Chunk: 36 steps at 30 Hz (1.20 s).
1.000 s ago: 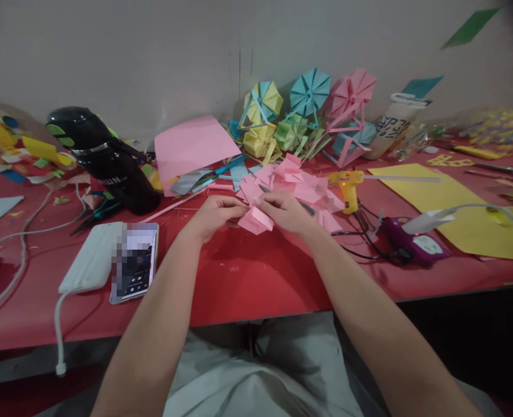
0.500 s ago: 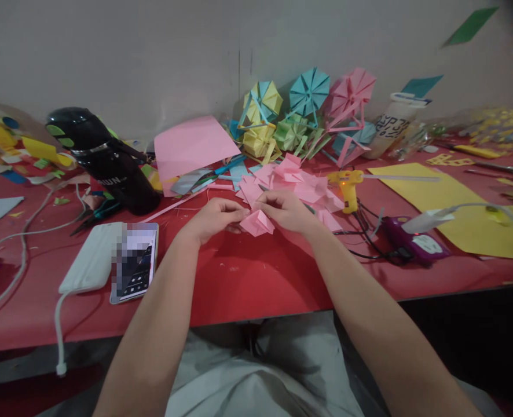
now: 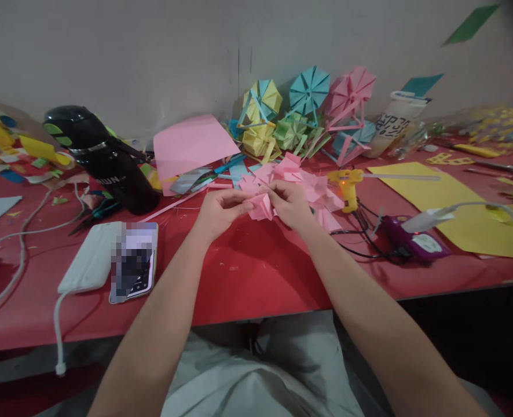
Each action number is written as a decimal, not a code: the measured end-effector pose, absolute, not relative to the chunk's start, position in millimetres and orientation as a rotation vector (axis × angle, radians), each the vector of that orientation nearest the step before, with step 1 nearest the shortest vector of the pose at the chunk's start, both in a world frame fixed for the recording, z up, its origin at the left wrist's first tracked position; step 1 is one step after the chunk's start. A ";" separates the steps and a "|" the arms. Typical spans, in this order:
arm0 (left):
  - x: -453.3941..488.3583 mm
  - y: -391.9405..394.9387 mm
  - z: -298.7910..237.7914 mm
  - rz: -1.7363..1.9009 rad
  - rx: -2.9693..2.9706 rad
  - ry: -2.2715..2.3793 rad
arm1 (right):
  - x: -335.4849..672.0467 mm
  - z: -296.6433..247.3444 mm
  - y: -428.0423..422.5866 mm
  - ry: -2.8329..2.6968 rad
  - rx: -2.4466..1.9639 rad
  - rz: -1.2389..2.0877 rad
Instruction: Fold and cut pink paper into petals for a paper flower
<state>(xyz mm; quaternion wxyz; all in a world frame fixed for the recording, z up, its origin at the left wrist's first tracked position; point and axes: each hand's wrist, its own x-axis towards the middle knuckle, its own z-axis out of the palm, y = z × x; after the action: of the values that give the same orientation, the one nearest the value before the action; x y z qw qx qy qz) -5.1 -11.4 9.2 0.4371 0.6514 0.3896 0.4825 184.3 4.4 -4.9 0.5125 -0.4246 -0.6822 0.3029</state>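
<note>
Two-handed grip on my feed: L hand (image 3: 222, 213) and R hand (image 3: 292, 205) both pinch a folded pink piece (image 3: 262, 207), one from each side, thumbs toward me; some fingertips are hidden behind it. Piece sits mid table (image 3: 256, 284), at the near edge of the pink pile (image 3: 311, 188); can't tell if they touch.

Looks like paper, so I'd expect v. light, not slippery, stiff along the folds, soft on the open flaps. Prob. creases or crushes easily, so I'd take it by the doubled edges w/ thumb & fingertip, light pressure, flaps left free.

Around it: pile crowds the far side, same colour, so edges are hard to pick out for me. Glue gun (image 3: 347, 188) stands just right of the pile, orange light on, cords running near-right to a purple socket (image 3: 415, 240); I'd keep R hand clear, nozzle may be hot. Yellow sheet (image 3: 456, 217) lies farther right. Near left: phone (image 3: 140, 263) & white power bank (image 3: 92, 258), side by side. Far left: black bottle (image 3: 113, 174), leaning, then pink sheet (image 3: 193, 145). Far side, by the wall: paper wheels (image 3: 309, 91) & a cup (image 3: 395, 124), well out of the way.
</note>
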 end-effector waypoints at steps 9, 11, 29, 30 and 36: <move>-8.6 -7.7 7.3 1.318 1.595 1.199 | 180.0 -7.7 3.3 -1.552 -1.009 0.698; -10.1 -6.7 7.1 1.364 1.580 1.238 | 180.7 -7.0 2.7 -1.551 -0.991 0.706; -7.3 -5.9 8.1 1.309 1.729 1.257 | 177.1 -14.8 0.1 -1.683 -0.904 0.811; -7.1 -6.2 8.6 1.304 1.731 1.259 | 176.6 -14.8 -0.2 -1.686 -0.914 0.801; -5.5 -8.4 9.3 1.279 1.775 1.241 | 176.1 -10.5 -3.4 -1.725 -0.921 0.712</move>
<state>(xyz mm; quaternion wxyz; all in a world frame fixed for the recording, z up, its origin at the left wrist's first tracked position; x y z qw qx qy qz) -5.5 -8.4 9.3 0.3079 0.6715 0.4692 0.4839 176.1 -3.4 -10.5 0.5058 -0.3817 -0.7151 0.2951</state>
